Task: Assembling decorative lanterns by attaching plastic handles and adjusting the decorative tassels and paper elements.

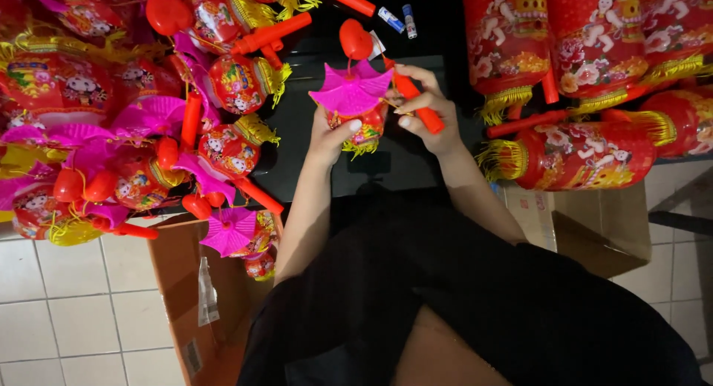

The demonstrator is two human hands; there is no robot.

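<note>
My left hand (332, 135) grips a small red paper lantern (359, 126) with a pink fan-shaped top (350, 91) and yellow fringe, held over a dark tabletop (297, 144). A red heart-shaped piece (355, 39) sticks up above the pink top. My right hand (427, 107) is closed around the lantern's red plastic handle stick (417, 104), just right of the lantern. Both forearms reach up from my lap, which is covered in black cloth.
A heap of small red and pink lanterns (141, 111) with red sticks fills the left. Large red cylindrical lanterns (579, 66) with gold fringe lie at the right. Two small batteries (399, 19) rest at the top. Open cardboard boxes (193, 282) stand on the white tiled floor.
</note>
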